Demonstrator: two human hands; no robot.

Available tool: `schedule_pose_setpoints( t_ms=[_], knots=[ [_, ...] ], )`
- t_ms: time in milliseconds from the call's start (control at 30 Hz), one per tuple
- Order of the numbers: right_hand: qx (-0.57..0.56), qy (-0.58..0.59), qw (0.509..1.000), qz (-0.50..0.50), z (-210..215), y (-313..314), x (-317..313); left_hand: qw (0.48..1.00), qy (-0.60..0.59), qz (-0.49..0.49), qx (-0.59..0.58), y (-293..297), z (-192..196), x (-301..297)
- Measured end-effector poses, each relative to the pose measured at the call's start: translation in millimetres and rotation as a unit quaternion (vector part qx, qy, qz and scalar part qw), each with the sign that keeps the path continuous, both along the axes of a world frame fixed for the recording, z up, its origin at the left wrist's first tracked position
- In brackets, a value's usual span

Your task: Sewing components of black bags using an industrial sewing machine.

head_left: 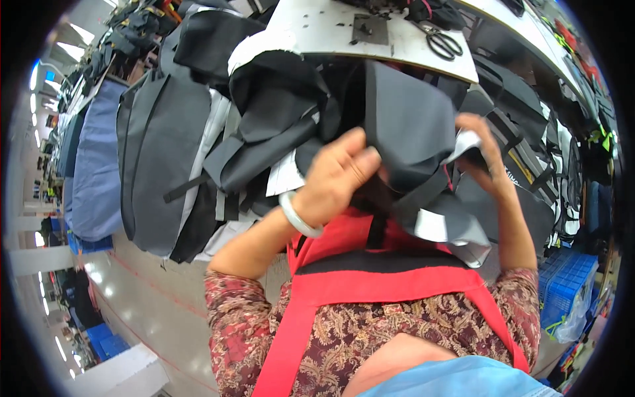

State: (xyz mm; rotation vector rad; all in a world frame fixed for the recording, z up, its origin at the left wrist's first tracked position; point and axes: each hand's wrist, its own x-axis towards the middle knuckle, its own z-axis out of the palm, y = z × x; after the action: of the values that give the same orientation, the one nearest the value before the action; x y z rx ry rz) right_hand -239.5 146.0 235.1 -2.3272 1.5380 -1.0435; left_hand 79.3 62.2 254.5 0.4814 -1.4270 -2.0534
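Observation:
In front of my chest I hold up a dark grey bag piece (410,126) with a black edge and a curved lower end. My left hand (337,175), with a pale bangle at the wrist, pinches its left edge between thumb and fingers. At its right side my right hand (485,155) is curled around the edge, by a white inner flap; some fingertips are hidden. Below hang a black strap and a loose part with a white label (430,225), over my red apron (383,284).
A white table (317,30) with black-handled scissors (442,45) and scraps lies ahead. Stacked grey bag pieces (172,145) and black ones (278,112) stand left. More bag pieces (516,92) crowd the right, above a blue crate (565,284).

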Motion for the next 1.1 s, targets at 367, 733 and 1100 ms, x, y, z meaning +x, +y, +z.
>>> schedule_pose_setpoints(
  t_ms=[367, 733, 1100],
  knots=[
    [0.174, -0.015, 0.985, 0.013, 91, -68, 33, 0.83, -0.214, -0.228, -0.461, -109, 84, -102],
    [0.194, -0.157, 0.967, 0.051, 52, -162, 9, 0.957, -0.203, -0.056, -0.201, -186, 30, -91],
    [0.223, -0.21, 0.949, -0.068, 15, -262, -18, 0.957, -0.217, 0.045, -0.19, -284, -8, -136]
  ],
)
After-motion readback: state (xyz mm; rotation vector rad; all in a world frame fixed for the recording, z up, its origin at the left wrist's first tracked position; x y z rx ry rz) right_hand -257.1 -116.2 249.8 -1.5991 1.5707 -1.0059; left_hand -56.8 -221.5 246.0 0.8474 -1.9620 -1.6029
